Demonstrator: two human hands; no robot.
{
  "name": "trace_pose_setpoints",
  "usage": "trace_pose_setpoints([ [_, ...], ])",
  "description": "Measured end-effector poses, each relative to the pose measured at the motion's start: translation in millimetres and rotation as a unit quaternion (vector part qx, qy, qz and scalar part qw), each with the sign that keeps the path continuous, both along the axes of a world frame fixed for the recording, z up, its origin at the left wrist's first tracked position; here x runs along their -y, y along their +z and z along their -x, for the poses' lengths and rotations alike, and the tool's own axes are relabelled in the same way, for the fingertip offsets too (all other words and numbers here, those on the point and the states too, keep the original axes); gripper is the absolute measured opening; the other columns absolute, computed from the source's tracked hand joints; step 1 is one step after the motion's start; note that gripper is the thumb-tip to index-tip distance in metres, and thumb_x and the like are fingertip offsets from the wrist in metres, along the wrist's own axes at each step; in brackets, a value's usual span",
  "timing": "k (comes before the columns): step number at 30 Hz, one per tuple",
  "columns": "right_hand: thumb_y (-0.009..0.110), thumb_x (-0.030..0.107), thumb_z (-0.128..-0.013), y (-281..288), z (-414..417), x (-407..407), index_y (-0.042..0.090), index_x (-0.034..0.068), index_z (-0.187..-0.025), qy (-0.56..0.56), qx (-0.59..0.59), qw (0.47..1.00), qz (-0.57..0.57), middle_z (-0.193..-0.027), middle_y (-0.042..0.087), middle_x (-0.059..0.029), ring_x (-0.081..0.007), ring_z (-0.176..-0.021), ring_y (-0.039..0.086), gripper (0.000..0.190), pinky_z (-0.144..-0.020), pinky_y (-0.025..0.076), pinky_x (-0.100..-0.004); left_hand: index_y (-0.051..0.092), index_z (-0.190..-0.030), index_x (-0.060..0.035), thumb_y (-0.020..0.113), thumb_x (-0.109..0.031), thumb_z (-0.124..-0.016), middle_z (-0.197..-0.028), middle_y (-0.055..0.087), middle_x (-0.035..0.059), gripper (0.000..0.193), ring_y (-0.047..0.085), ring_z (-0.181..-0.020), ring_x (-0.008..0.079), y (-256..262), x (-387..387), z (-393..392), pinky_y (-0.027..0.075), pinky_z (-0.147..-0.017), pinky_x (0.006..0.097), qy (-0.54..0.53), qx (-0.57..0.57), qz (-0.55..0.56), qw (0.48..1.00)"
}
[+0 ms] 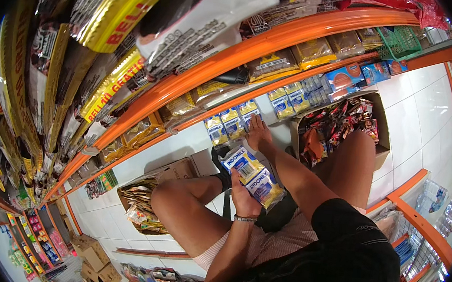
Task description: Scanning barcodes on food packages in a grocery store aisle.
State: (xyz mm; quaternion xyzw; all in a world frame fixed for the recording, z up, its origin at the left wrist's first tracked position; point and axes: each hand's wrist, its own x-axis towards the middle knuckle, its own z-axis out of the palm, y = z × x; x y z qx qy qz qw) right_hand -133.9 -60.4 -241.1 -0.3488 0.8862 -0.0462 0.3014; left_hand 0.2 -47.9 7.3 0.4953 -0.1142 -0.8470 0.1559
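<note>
My left hand, with a bracelet at the wrist, holds a clear-wrapped pack of Indomilk above my lap. The pack is yellow, white and blue, and a barcode faces up. My right hand reaches forward with its fingertips on the rightmost of three similar Indomilk packs. These packs stand side by side below the lowest orange shelf edge. A gap separates them from more Indomilk packs to the right.
An open carton of red and dark sachets stands beside my right knee. Another box of sachets is by my left knee. Orange shelf rails with hanging sachet strips rise close in front. Blue packages sit farther right.
</note>
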Motion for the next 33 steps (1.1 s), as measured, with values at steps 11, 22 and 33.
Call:
trace_pose_setpoints([
  [11, 0.052, 0.04, -0.097, 5.1, 38.3, -35.5, 0.025, -0.008, -0.15, -0.044, -0.016, 0.999, 0.022, -0.162, 0.015, -0.0192, -0.0357, -0.149, 0.016, 0.077, -0.121, 0.02, -0.0453, 0.06, -0.123, -0.0088, 0.045, -0.051, -0.102, -0.11, 0.07, 0.0079, 0.049, 0.07, -0.093, 0.0242, 3.4, -1.2, -1.6, 0.056, -0.084, 0.0385, -0.013, -0.038, -0.005, 0.999],
  [22, 0.049, 0.028, -0.095, 3.0, 0.9, 20.5, 0.04, 0.0, -0.146, 0.083, -0.057, 0.984, 0.15, -0.156, 0.036, -0.0143, -0.0316, -0.148, 0.026, 0.059, -0.119, 0.026, -0.0433, 0.059, -0.125, -0.012, 0.049, -0.051, -0.101, -0.115, 0.069, 0.0063, 0.047, 0.068, -0.098, 0.0234, -3.8, -10.0, -4.0, 0.054, -0.088, 0.0392, 0.061, -0.017, 0.043, 0.997],
  [33, 0.062, 0.024, -0.081, -11.3, -10.2, 19.8, 0.047, -0.001, -0.142, 0.134, -0.008, 0.989, 0.068, -0.157, 0.032, -0.0144, -0.0306, -0.145, 0.03, 0.067, -0.12, 0.023, -0.0389, 0.059, -0.123, -0.0118, 0.044, -0.05, -0.101, -0.113, 0.069, 0.0076, 0.047, 0.067, -0.1, 0.0262, -14.8, 3.1, -5.2, 0.053, -0.09, 0.042, 0.056, 0.054, 0.049, 0.996],
])
